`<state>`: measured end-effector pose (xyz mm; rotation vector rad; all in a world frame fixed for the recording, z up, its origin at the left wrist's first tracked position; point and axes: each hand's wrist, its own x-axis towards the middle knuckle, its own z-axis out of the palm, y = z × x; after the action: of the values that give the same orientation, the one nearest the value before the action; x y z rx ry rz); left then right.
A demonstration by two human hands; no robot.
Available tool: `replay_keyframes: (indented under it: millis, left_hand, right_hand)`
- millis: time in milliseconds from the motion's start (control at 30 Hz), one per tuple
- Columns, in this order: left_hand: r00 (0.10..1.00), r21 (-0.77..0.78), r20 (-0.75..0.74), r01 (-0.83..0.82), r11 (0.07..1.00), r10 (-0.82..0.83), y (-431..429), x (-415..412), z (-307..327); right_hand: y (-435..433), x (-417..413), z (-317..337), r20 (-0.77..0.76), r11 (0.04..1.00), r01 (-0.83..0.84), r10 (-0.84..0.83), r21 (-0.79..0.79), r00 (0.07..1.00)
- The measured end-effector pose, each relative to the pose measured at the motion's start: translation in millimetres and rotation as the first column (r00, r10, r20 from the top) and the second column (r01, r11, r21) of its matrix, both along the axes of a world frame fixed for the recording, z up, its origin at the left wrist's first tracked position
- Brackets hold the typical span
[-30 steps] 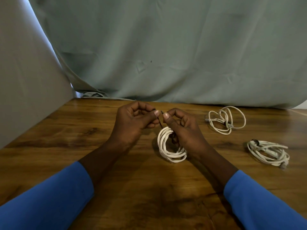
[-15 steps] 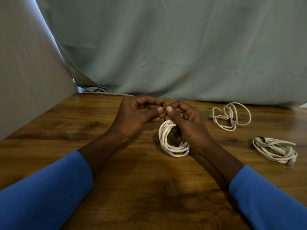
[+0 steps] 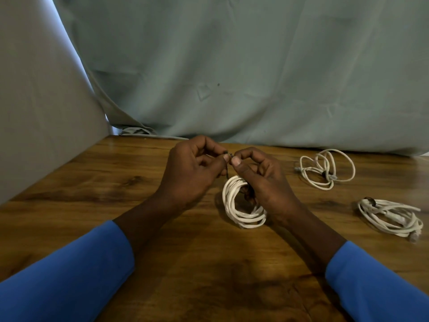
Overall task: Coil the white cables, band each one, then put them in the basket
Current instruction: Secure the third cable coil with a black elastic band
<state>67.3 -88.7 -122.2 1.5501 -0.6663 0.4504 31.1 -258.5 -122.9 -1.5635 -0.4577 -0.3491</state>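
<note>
Grips unchanged: left hand (image 3: 190,175), right hand (image 3: 264,184) pinch dark band (image 3: 230,155) above coiled cable (image 3: 246,217).

a brown wood-grain worktop (image 3: 92,194) with dark knots fills the lower half. a pale green cloth (image 3: 255,54) hangs along the worktop's far edge, creased, with a small dark speck (image 3: 218,84) on it. a plain grey panel (image 3: 34,112) slants along the worktop's left edge. a bunched fold (image 3: 135,130) of cloth lies at the worktop's far left corner.
</note>
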Motion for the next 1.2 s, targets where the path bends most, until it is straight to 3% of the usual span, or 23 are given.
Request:
replay_keyframes:
  millis: [300,633,1200]
  left_hand:
    - [0.995,0.003,-0.047,0.086,0.996,-0.086,5.3,-0.3,7.0]
    - [0.982,0.131,0.178,-0.095,0.987,0.070,6.7,1.4,4.4]
    - [0.959,0.148,0.247,-0.177,0.973,0.137,4.6,1.5,0.8]
  right_hand:
    - [-1.0,1.7,-0.2,-0.040,0.999,-0.024,0.026,0.048,0.999]
    - [0.8,0.9,0.7,-0.048,0.998,0.020,-0.017,0.052,0.999]
    - [4.6,1.0,-0.9,-0.121,0.995,0.045,-0.034,0.089,0.992]
